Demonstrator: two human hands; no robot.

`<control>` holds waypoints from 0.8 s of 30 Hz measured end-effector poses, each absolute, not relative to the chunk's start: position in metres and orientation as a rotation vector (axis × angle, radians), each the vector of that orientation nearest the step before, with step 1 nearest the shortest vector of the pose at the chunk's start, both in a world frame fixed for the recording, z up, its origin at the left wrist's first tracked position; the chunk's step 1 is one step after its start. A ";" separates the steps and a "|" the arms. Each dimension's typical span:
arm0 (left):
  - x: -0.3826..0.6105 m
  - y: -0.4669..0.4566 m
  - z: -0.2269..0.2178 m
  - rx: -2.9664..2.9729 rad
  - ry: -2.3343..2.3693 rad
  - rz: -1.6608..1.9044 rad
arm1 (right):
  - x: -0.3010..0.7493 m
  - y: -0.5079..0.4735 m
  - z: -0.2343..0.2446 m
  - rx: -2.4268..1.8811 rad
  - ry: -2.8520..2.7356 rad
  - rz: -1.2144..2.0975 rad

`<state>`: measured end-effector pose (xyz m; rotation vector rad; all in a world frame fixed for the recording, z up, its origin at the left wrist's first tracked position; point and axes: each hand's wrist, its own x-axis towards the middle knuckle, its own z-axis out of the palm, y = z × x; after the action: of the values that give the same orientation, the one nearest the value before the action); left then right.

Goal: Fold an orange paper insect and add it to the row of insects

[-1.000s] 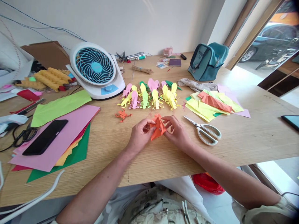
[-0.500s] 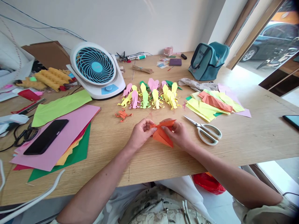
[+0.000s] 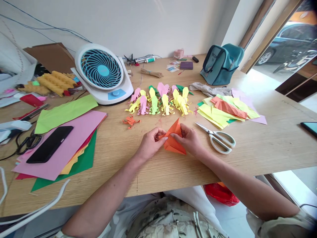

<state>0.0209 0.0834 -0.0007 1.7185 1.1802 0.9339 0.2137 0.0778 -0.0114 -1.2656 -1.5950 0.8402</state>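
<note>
A folded orange paper (image 3: 174, 140) rests on the wooden table (image 3: 260, 148) in front of me. My left hand (image 3: 150, 143) pinches its left edge with curled fingers. My right hand (image 3: 189, 140) grips its right side, fingers pressed on the fold. Beyond my hands stands a row of finished paper figures (image 3: 160, 100) in yellow, pink and green. A small orange paper figure (image 3: 130, 121) lies to the left of them.
Scissors (image 3: 218, 138) lie just right of my right hand. Cut paper pieces (image 3: 228, 110) sit beyond them. Coloured sheets (image 3: 74, 132) with a black phone (image 3: 49, 143) lie at left, a fan (image 3: 101, 74) behind, a teal bag (image 3: 219, 64) at back right.
The orange paper has been turned and refolded between my hands; its point now stands up toward the figures. Both hands stayed in place.
</note>
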 end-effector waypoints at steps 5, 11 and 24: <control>0.019 0.086 0.001 1.636 1.201 1.019 | 0.213 0.078 -0.014 -1.102 -1.552 1.064; 0.012 0.097 0.005 1.466 1.056 1.052 | 0.213 0.075 -0.011 -0.994 -1.589 1.130; -0.005 0.109 0.006 1.556 0.964 0.803 | 0.245 0.072 0.018 -0.934 -1.973 0.495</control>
<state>-0.0054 0.1085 0.0062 1.5558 0.9638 0.8034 0.2454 0.0717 0.0184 -0.9340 -1.9731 0.4948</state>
